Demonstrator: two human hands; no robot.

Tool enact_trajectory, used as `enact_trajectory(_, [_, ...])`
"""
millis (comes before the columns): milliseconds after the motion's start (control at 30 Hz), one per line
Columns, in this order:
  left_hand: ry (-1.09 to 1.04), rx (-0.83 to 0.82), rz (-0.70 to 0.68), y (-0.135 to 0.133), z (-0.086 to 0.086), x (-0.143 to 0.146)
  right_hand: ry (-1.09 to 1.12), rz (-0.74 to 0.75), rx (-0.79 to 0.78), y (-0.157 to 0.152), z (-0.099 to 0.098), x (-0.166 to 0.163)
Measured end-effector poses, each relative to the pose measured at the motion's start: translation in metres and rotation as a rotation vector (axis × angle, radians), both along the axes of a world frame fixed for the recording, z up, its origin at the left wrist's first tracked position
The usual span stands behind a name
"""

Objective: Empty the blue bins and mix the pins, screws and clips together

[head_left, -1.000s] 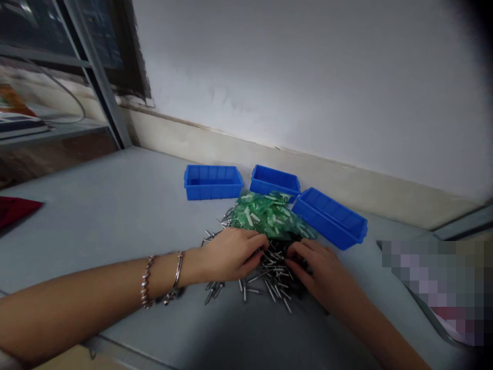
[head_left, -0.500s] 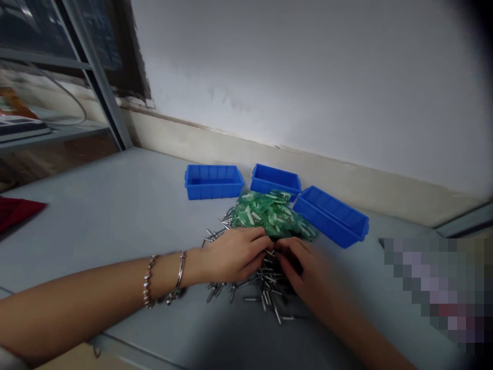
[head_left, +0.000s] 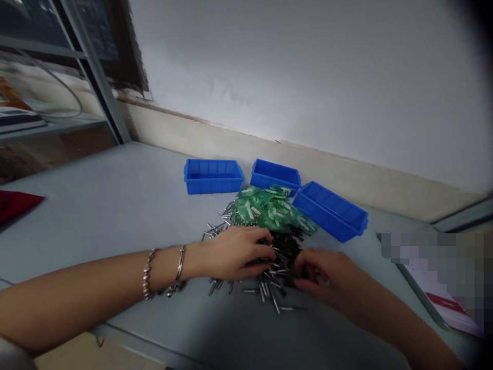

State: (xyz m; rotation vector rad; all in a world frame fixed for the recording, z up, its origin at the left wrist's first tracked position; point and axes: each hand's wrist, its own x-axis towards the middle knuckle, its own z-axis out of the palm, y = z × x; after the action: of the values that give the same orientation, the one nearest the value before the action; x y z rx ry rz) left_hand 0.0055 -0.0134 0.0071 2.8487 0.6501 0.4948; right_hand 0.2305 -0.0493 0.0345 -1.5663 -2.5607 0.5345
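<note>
Head view looks down on a mixed heap on a grey table (head_left: pixel 115 205): silvery metal pins (head_left: pixel 269 293) spill along its near edge, small black parts (head_left: pixel 287 246) sit in the middle, and green plastic pieces (head_left: pixel 269 208) pile up at the far side. The left hand (head_left: pixel 234 252) lies palm-down over the pins and black parts with fingers curled loosely into the heap; I cannot tell whether it grips anything. The right hand (head_left: pixel 327 277) rests at the heap's right edge, fingertips pinched together among the black parts, though whatever they may hold is hidden. The pins look stiff, light and slippery, likely to roll or slide off one another, so a fingertip pinch across a single shaft seems the surest hold. 2 bracelets (head_left: pixel 164 272) circle the left wrist. Behind the heap stand 3 blue bins (head_left: pixel 211 177), the right-hand one touching the green pieces. A metal shelf frame (head_left: pixel 96 72) rises at the far left, beside a red item (head_left: pixel 15 203).
</note>
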Motion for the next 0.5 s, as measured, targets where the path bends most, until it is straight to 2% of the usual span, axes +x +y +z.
enact_trajectory(267, [0.004, -0.018, 0.061, -0.0006, -0.0046, -0.0004, -0.216, -0.001, 0.011, -0.0081, -0.0036, -0.0038])
enact_trajectory(500, [-0.012, 0.026, 0.084, -0.0018, -0.0026, 0.0, -0.116, 0.063, 0.067, 0.0003, 0.0001, 0.0025])
